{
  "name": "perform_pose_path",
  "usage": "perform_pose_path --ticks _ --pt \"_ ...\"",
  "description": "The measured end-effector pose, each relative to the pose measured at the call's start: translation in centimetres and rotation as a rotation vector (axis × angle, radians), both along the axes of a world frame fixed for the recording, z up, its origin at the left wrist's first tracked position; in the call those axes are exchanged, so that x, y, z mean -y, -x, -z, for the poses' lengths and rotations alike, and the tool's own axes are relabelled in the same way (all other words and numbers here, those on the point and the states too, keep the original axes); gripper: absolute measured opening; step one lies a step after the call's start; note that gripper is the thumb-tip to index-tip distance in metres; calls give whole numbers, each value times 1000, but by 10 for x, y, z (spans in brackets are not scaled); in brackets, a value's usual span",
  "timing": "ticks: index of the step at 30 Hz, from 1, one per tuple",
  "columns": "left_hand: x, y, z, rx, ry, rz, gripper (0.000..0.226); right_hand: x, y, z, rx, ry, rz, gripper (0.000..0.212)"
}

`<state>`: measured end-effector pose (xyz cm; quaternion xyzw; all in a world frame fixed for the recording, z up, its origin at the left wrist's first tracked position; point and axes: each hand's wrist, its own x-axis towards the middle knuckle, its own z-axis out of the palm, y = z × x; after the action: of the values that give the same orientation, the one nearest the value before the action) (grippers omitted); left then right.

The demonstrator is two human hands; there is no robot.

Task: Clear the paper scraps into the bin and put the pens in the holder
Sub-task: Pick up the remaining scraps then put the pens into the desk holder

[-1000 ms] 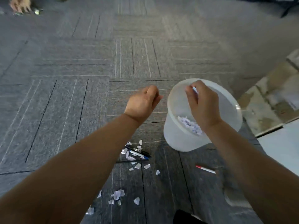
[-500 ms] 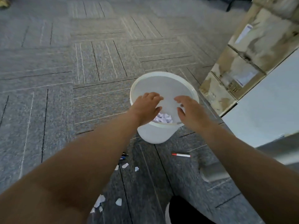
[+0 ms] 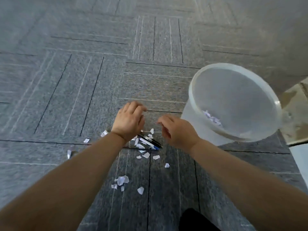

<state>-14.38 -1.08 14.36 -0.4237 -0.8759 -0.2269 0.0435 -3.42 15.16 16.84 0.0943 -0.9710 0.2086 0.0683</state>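
A translucent white bin [image 3: 196, 117] stands on the grey carpet at the right, with torn paper scraps [image 3: 212, 120] lying inside it. Left of it, two pens [image 3: 150, 143], one black and one with a blue cap, lie together among several white paper scraps [image 3: 146, 155]. More scraps [image 3: 122, 180] lie nearer to me. My left hand [image 3: 129, 122] hovers over the pens with loosely bent fingers and holds nothing. My right hand [image 3: 176, 132] hangs between the pens and the bin, fingers relaxed and empty.
A worn cardboard box [image 3: 295, 114] stands just right of the bin, with a pale panel [image 3: 300, 157] below it. A small whitish object [image 3: 69, 154] lies on the carpet at the left. My dark shoe [image 3: 195, 220] shows at the bottom edge.
Both hands have left the bin's mouth and come down to the left, over the pens and scraps. The view has swung left, so the bin now sits at the right.
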Motion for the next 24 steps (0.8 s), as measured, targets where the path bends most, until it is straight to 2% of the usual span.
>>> perform_pose_path --ticks 4,8,10,13,18,24 --pt "46 -16 49 136 146 -107 32 3 15 72 160 12 -35 15" --pt "87 -52 99 205 275 -229 19 15 7 138 261 -45 -132 16" --pt "103 -72 118 247 351 -282 24 23 0 158 293 -71 -181 17" --pt "119 -97 133 333 416 -313 34 33 0 172 289 -77 -199 15" --pt "124 -122 143 429 492 -266 45 44 10 176 349 -154 -52 21" --pt "118 -121 146 488 444 -281 16 43 17 177 421 -250 32 21"
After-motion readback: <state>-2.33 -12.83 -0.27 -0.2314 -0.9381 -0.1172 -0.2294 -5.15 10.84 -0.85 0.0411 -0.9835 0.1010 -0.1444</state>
